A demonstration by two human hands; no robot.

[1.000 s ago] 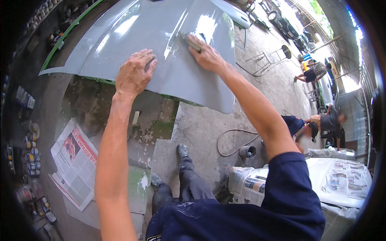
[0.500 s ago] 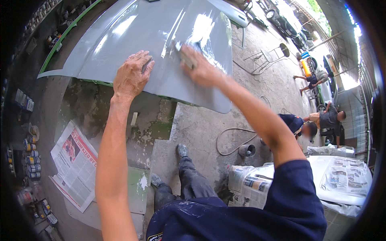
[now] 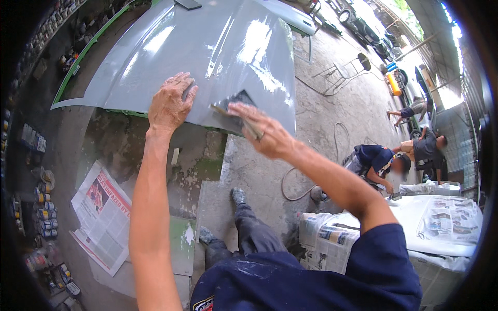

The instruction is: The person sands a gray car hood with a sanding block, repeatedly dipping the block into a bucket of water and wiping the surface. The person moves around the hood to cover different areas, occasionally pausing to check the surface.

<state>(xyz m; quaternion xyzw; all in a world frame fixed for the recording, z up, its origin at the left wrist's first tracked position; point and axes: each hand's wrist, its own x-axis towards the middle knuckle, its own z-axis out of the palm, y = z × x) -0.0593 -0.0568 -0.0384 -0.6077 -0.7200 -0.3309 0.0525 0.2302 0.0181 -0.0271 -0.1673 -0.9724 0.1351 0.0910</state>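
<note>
A glossy grey car bonnet point(image 3: 166, 62), wet and reflecting light, lies in front of me. My left hand point(image 3: 171, 101) rests at its near edge, fingers curled together; something dark grey shows between thumb and fingers, too hidden to name. My right hand point(image 3: 262, 129) grips a thin sanding block point(image 3: 222, 110) with a pale edge, at the bonnet's near right part. Beside those fingers a dark square sheet point(image 3: 243, 97) shows, partly covered by the hand. Farther off, a dark flat block point(image 3: 188, 4) lies on the bonnet.
Newspaper point(image 3: 101, 217) lies on the floor at left, near paint cans point(image 3: 47, 223). At right stands a white car part point(image 3: 394, 215) masked with newspaper, where a co-worker point(image 3: 376, 160) bends. A hose point(image 3: 290, 192) crosses the concrete; a metal stand point(image 3: 340, 78) is beyond.
My right hand has drawn the block nearer to me, toward the bonnet's front edge. The left hand has stayed nearly in place. A co-worker at right has come further into view.
</note>
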